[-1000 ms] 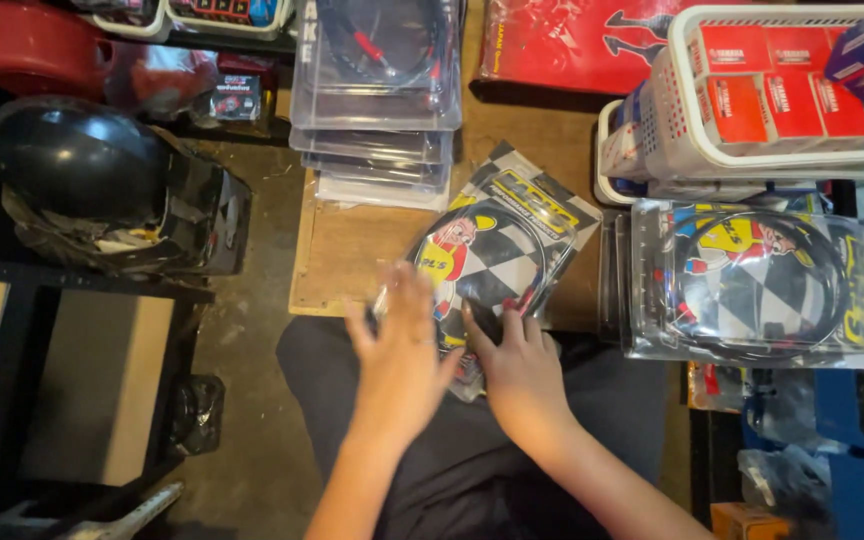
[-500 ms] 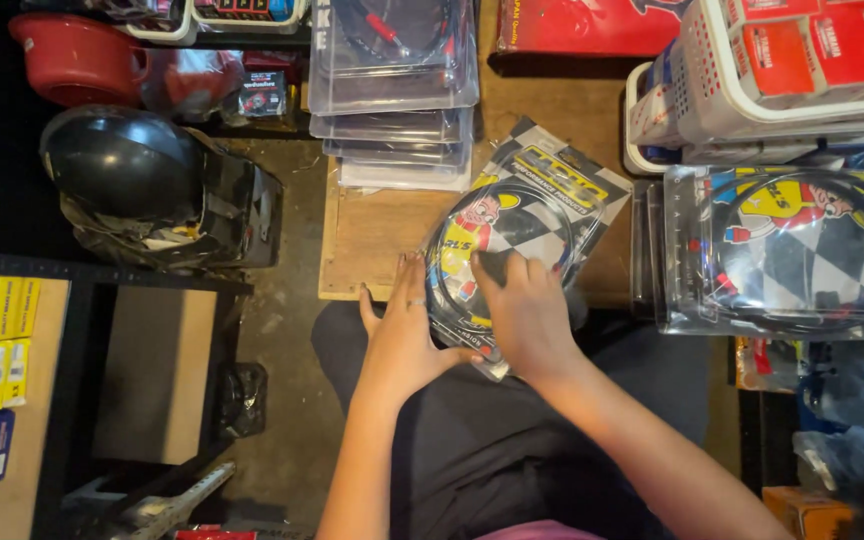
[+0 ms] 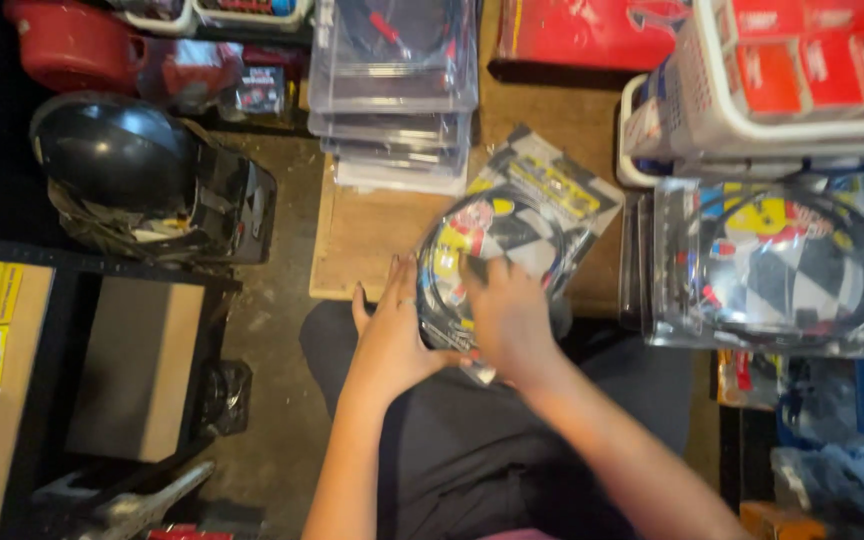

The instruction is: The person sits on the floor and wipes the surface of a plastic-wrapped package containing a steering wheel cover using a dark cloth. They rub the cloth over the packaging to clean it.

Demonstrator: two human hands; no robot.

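A clear plastic packet [image 3: 524,215] with a coiled black cable and a chequered, yellow and red card lies tilted over the near edge of a wooden board [image 3: 362,240], above my lap. My left hand [image 3: 392,325] holds the packet's left edge from below, fingers spread. My right hand [image 3: 507,315] presses on top of its lower part, fingers curled over the cable coil. Both hands are blurred by motion.
A stack of like packets [image 3: 767,265] lies to the right, under a white basket [image 3: 712,110] of red boxes. Clear plastic cases [image 3: 392,90] are stacked at the board's far end. A black helmet [image 3: 112,155] and a dark shelf unit [image 3: 132,370] stand left.
The view has shifted down and right slightly. My right hand has slid further onto the packet; my left hand has closed in under its left edge.
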